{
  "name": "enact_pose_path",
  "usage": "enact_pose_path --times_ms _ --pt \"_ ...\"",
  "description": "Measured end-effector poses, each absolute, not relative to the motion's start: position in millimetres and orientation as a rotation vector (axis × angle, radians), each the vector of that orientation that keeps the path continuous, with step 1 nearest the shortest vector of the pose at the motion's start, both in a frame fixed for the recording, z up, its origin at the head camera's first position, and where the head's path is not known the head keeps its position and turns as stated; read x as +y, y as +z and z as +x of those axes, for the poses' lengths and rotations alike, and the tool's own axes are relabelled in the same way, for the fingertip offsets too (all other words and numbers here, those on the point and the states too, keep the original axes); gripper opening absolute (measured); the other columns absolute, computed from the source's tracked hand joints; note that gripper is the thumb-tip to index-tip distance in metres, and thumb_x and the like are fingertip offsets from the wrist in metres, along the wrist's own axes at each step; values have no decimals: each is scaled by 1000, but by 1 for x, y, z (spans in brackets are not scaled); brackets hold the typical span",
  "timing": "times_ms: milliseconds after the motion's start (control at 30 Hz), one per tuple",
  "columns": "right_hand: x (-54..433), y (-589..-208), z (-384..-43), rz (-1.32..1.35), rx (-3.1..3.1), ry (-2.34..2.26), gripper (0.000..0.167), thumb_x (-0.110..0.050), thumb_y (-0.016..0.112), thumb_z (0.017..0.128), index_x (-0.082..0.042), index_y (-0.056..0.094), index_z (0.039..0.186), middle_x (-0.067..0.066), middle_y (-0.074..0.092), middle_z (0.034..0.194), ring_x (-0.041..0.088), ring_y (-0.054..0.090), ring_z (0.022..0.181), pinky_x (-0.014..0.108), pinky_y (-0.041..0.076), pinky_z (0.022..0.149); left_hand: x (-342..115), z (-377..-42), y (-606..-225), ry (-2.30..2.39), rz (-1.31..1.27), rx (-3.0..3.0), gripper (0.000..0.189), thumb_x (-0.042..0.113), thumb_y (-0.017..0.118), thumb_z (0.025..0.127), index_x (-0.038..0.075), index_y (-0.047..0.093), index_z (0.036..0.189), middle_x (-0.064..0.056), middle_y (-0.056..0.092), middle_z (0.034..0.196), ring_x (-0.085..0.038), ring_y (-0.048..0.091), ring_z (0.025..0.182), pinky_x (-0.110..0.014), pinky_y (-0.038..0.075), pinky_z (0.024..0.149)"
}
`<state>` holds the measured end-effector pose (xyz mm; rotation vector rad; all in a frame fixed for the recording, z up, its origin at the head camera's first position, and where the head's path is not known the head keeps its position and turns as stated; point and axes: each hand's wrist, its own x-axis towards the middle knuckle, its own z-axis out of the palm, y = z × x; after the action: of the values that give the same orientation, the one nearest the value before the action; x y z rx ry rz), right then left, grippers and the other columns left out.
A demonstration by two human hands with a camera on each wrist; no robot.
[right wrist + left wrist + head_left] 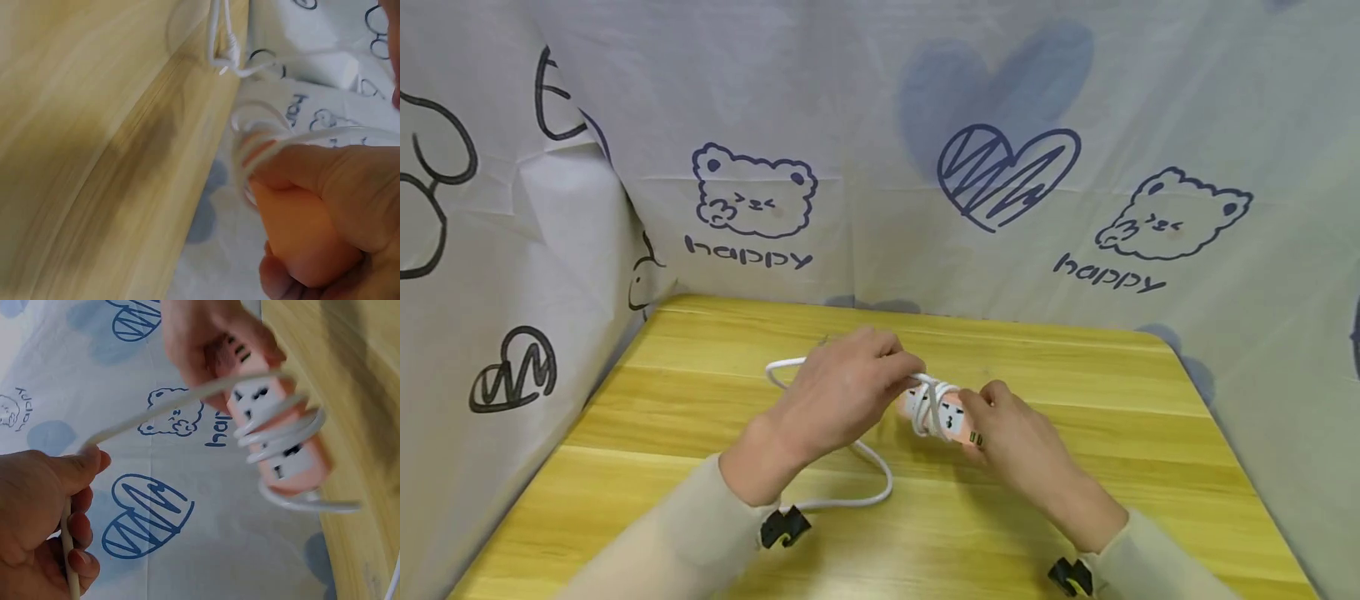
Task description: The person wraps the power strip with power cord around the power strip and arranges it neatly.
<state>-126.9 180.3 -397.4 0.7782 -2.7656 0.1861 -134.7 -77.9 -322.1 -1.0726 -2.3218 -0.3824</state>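
Note:
A pink power strip [951, 417] with white socket faces is held above the table, several turns of white cord [275, 428] wound round its middle. My right hand [1018, 437] grips one end of it, thumb on one side and fingers curled round the other, as the right wrist view shows. In my left hand [50, 512] the cord is pinched between thumb and forefinger, the other fingers curled about it. From there a taut stretch runs to the strip. The loose cord [876, 467] trails in a curve below my left hand [842, 387].
The wooden table [1037, 533] lies under both hands. A white printed cloth [880, 225] hangs behind it and along the left side. In the right wrist view, a white plug end [231, 53] with its cord is near the table's edge.

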Motion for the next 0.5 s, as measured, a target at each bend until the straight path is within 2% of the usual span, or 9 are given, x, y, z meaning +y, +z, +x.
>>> enact_pose_path --times_ms 167,300,500 --pt "177 -387 -112 1000 -2741 192 62 -24 95 77 -10 67 132 6 59 107 11 55 75 25 47 57 -75 -150 -314 -442 -1064 -2337 13 34 79 96 22 81 100 9 66 86 -10 58 75 -26 49 59" --pt "178 -379 -101 1212 -2676 270 62 -20 90 79 -8 63 134 4 59 115 10 58 83 25 54 66 -79 -167 -313 -546 -1072 -2447 20 38 78 94 19 82 99 8 67 87 -9 58 75 -24 50 64" --pt "186 -369 -87 1301 -2543 372 66 -20 91 78 -10 61 136 1 59 124 11 62 94 30 59 79 -91 -189 -318 -726 -1115 -2737 20 38 73 99 22 84 105 11 66 91 -5 58 78 -26 52 71"
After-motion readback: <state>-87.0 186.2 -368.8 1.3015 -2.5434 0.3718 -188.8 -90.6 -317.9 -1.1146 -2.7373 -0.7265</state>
